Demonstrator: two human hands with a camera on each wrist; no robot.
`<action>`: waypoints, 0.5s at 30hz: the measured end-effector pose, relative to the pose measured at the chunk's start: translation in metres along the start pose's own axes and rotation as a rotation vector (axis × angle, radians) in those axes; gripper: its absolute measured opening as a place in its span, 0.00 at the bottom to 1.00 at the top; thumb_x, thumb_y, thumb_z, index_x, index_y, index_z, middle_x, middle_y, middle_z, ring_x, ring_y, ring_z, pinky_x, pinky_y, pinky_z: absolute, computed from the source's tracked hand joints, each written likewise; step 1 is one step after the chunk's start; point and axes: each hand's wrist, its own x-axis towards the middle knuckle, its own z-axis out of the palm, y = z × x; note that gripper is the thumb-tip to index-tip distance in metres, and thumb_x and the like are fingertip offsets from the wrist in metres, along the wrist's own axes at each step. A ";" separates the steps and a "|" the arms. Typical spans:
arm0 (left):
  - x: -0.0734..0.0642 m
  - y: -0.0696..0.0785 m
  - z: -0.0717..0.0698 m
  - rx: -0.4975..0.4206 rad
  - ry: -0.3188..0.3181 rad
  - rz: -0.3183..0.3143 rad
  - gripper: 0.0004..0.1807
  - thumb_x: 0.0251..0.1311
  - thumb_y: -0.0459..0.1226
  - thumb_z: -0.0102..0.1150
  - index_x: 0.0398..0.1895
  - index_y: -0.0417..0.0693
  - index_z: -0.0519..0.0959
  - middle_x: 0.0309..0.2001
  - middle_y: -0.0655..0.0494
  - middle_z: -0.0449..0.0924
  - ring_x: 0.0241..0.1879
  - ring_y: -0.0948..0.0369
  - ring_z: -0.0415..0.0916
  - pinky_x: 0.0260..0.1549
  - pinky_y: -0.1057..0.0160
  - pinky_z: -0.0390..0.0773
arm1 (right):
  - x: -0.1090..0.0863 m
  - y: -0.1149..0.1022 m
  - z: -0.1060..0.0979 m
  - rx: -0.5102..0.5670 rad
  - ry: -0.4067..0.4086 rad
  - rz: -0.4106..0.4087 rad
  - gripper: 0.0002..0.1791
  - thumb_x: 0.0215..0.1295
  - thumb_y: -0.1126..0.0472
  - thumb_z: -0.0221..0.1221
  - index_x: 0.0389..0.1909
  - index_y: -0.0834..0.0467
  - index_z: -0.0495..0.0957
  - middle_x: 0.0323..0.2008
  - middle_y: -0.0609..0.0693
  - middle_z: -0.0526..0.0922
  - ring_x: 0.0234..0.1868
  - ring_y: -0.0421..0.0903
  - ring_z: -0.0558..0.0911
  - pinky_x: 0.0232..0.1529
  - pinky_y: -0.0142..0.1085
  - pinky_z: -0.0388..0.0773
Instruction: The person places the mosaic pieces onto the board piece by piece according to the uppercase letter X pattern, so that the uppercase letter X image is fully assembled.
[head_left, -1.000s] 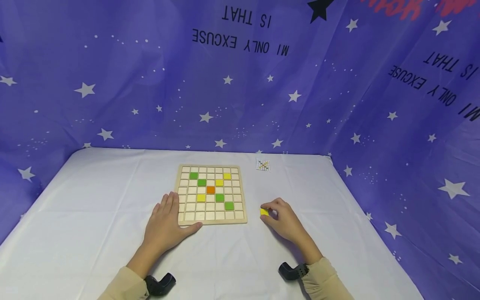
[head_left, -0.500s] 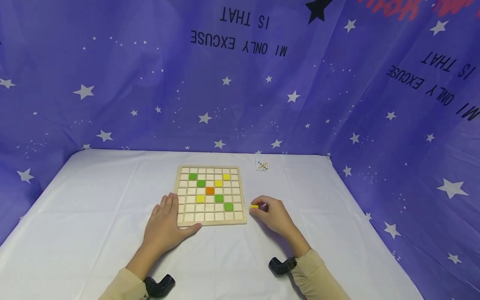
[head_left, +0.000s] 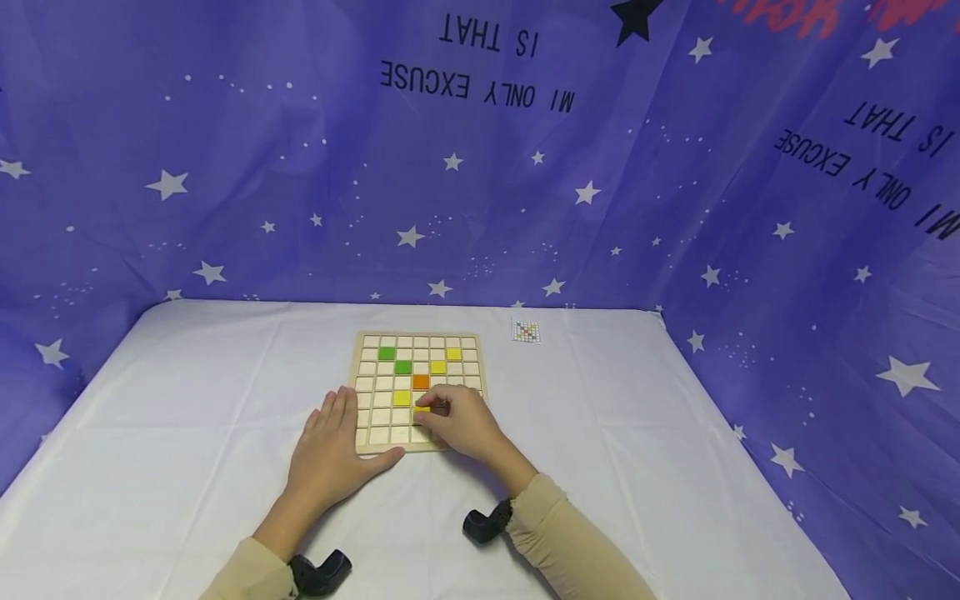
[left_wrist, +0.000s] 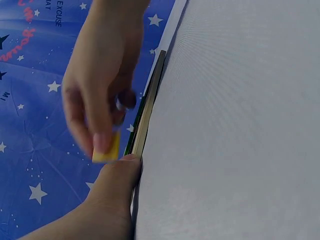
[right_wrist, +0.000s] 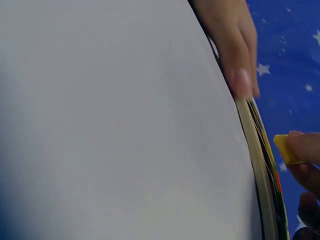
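A wooden grid board (head_left: 378, 447) lies flat, with green tiles (head_left: 387, 353), yellow tiles (head_left: 402, 397) and an orange tile (head_left: 421, 382) set among pale squares. My left hand (head_left: 326, 450) rests at its left side, fingers straight along the frame and thumb on the front edge. Between thumb and fingertips, my right hand (head_left: 465, 425) pinches a yellow square tile (left_wrist: 106, 150). In the right wrist view this yellow tile (right_wrist: 285, 148) stands above the board's surface. My right hand hides the board's lower right part in the head view.
A small printed card (head_left: 526, 331) with a coloured grid pattern lies behind and right of the board. White cloth (head_left: 187, 433) covers the table. A purple star-patterned curtain (head_left: 300, 167) hangs behind it.
My right hand has carried the yellow tile leftward from the cloth right of the board to over its lower middle. My left hand has stayed in place.
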 end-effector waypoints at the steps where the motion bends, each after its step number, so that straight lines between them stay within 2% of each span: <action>1: 0.000 0.000 0.000 0.000 0.001 0.000 0.71 0.46 0.76 0.56 0.75 0.26 0.49 0.76 0.31 0.51 0.76 0.37 0.48 0.74 0.37 0.51 | 0.003 -0.004 0.006 -0.014 -0.004 -0.005 0.05 0.62 0.53 0.68 0.38 0.45 0.86 0.34 0.35 0.84 0.31 0.34 0.75 0.33 0.26 0.74; 5: 0.000 -0.001 0.001 -0.002 0.001 0.002 0.71 0.46 0.77 0.54 0.75 0.27 0.49 0.76 0.31 0.51 0.76 0.37 0.47 0.73 0.37 0.51 | 0.014 -0.018 0.024 -0.064 -0.002 -0.023 0.05 0.62 0.51 0.68 0.38 0.44 0.86 0.34 0.33 0.85 0.36 0.33 0.74 0.38 0.26 0.72; 8: 0.000 -0.001 0.001 0.002 0.008 0.011 0.71 0.46 0.77 0.54 0.75 0.27 0.49 0.76 0.31 0.51 0.76 0.37 0.48 0.73 0.37 0.51 | 0.022 -0.025 0.033 -0.078 -0.006 -0.046 0.06 0.62 0.50 0.68 0.38 0.44 0.86 0.35 0.33 0.86 0.39 0.30 0.77 0.43 0.26 0.74; 13: 0.000 -0.002 0.001 0.015 0.020 0.021 0.70 0.47 0.76 0.55 0.75 0.27 0.50 0.75 0.31 0.53 0.76 0.37 0.49 0.73 0.37 0.52 | 0.029 -0.029 0.043 -0.146 -0.011 -0.102 0.07 0.64 0.50 0.66 0.39 0.46 0.85 0.35 0.34 0.88 0.39 0.26 0.79 0.63 0.34 0.69; 15: 0.000 -0.002 0.001 0.012 0.023 0.023 0.70 0.47 0.76 0.56 0.75 0.27 0.50 0.75 0.31 0.53 0.76 0.37 0.49 0.73 0.37 0.52 | 0.031 -0.029 0.045 -0.189 0.003 -0.122 0.07 0.64 0.50 0.66 0.40 0.47 0.85 0.37 0.35 0.88 0.40 0.28 0.80 0.65 0.35 0.67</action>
